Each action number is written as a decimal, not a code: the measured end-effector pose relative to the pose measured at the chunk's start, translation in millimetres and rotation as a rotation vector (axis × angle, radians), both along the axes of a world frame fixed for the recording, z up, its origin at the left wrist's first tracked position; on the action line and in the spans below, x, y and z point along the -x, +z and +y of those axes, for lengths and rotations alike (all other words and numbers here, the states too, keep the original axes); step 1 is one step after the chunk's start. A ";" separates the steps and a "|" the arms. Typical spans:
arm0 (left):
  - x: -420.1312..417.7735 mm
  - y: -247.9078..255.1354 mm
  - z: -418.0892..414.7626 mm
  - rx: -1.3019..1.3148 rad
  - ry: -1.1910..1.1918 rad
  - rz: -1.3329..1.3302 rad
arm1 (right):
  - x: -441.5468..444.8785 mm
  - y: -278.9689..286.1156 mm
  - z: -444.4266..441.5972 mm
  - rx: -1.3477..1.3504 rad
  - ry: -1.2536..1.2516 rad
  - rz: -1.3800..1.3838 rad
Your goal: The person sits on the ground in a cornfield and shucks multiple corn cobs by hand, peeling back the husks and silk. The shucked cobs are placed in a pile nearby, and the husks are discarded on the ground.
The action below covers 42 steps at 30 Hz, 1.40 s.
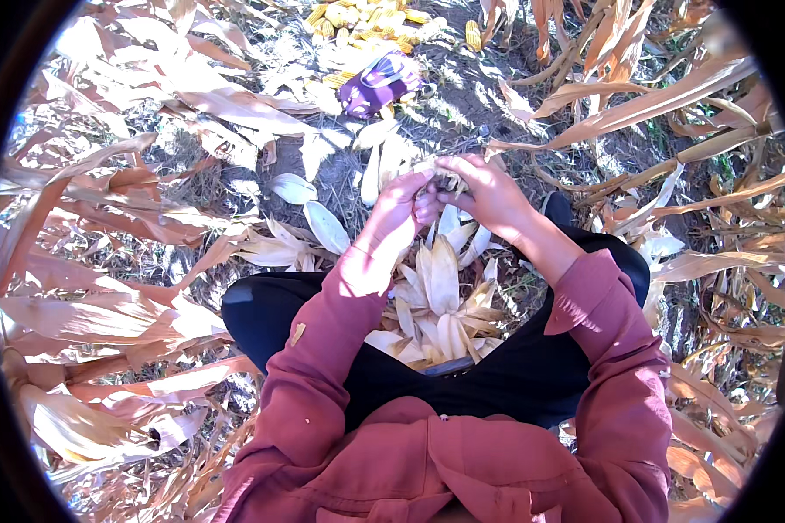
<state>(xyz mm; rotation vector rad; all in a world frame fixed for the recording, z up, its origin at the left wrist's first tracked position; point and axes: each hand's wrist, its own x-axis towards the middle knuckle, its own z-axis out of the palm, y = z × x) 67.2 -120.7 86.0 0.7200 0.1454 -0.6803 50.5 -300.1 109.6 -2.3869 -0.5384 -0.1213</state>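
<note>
My left hand (pixel 399 212) and my right hand (pixel 494 196) meet in front of me, above the ground between my legs. Their fingers pinch a small, ragged piece of dry corn plant (pixel 446 183) from both sides. Fingers hide much of it, so whether it is husk, silk or a cob end is unclear. Below the hands, a heap of pale corn husks (pixel 441 287) spreads out between my bent knees. Two loose husk leaves (pixel 327 225) lie to the left of my left hand.
A pile of husked yellow corn ears (pixel 366 23) lies on the ground ahead, with a purple bag (pixel 383 85) just nearer. One single ear (pixel 473 35) rests to its right. Dry corn stalks and leaves (pixel 634 98) crowd the right, and more dry leaves (pixel 104 314) the left.
</note>
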 end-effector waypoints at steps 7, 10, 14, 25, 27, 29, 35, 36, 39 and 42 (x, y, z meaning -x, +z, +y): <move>27.0 13.2 47.6 0.016 0.120 -0.087 | 1.8 -14.3 20.9 -0.331 -0.150 0.162; 26.8 14.2 99.7 0.069 0.454 0.054 | -1.1 -20.4 7.3 -0.654 -0.323 0.390; 25.7 -35.0 200.2 0.140 0.707 0.267 | -10.9 -13.5 -12.3 -1.088 -0.457 0.464; 87.8 -35.5 64.5 -0.930 0.455 -0.670 | -16.5 -30.4 -0.8 -0.341 -0.498 0.061; 100.3 -25.7 38.2 -0.825 0.250 -0.596 | -15.1 -32.8 10.3 -0.437 -0.499 0.179; 99.0 -22.1 28.3 -1.116 0.161 -0.858 | -9.2 -28.7 18.2 -0.473 -0.434 0.276; 93.7 -40.3 14.6 -0.599 0.181 -0.539 | 6.9 -16.1 46.4 -1.022 -0.279 0.700; 93.7 -42.3 11.8 -0.565 0.236 -0.568 | 7.4 -21.1 50.4 -1.158 -0.200 0.793; 92.1 -39.4 10.5 -0.439 0.352 -0.485 | 16.2 -29.3 60.9 -1.285 -0.116 0.898; 89.8 -35.8 18.7 -0.534 0.419 -0.487 | 22.1 -37.6 68.4 -1.397 0.007 1.001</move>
